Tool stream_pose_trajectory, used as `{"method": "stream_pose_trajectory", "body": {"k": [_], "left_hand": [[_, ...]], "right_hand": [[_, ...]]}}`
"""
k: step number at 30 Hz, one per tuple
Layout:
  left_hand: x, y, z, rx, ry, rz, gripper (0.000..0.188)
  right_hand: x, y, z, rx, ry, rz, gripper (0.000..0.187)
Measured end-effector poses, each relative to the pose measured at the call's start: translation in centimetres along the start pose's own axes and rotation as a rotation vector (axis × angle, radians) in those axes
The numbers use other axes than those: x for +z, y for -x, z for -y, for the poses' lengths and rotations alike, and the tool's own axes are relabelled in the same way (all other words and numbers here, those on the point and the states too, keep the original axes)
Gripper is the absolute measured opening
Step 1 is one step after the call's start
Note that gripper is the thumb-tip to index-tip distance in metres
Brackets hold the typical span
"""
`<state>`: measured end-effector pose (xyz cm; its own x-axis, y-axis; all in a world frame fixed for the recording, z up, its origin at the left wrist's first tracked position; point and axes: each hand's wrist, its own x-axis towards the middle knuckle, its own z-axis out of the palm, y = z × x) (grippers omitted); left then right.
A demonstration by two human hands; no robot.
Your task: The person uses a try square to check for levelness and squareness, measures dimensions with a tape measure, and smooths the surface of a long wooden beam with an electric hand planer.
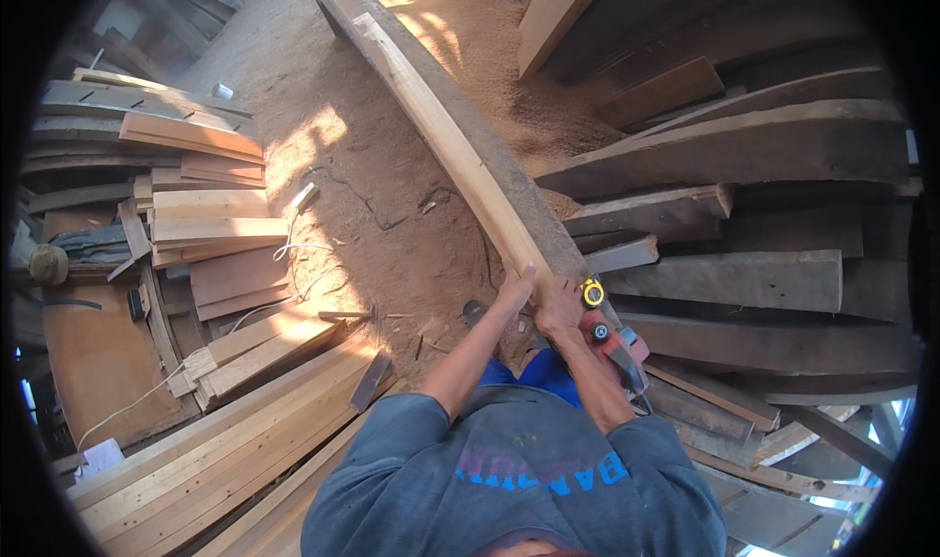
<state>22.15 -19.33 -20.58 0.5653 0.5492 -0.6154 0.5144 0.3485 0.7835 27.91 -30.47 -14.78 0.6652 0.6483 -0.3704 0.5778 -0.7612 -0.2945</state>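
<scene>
Here both hands (537, 298) grip the plank (446, 136), pointing away up-left

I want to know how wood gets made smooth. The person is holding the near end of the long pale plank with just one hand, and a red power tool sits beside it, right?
Not quite. In the head view both hands grip the near end of the long pale plank: the left hand and the right hand sit side by side. The red power tool does sit beside them.
</scene>
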Motion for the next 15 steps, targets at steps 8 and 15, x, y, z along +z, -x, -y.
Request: {"method": "stream_pose_trajectory", "body": {"k": [8,15], "left_hand": [[-1.6,-2.3,1.6,0.021,-0.309,0.076,0.093],[-3.9,-5.9,7.5,0.058,-0.182,0.025,0.052]], "right_hand": [[-1.6,-1.4,-2.7,0.125,-0.216,0.199,0.072],[-12.4,-2.1,-7.9,0.228,-0.453,-0.292,0.054]]}}
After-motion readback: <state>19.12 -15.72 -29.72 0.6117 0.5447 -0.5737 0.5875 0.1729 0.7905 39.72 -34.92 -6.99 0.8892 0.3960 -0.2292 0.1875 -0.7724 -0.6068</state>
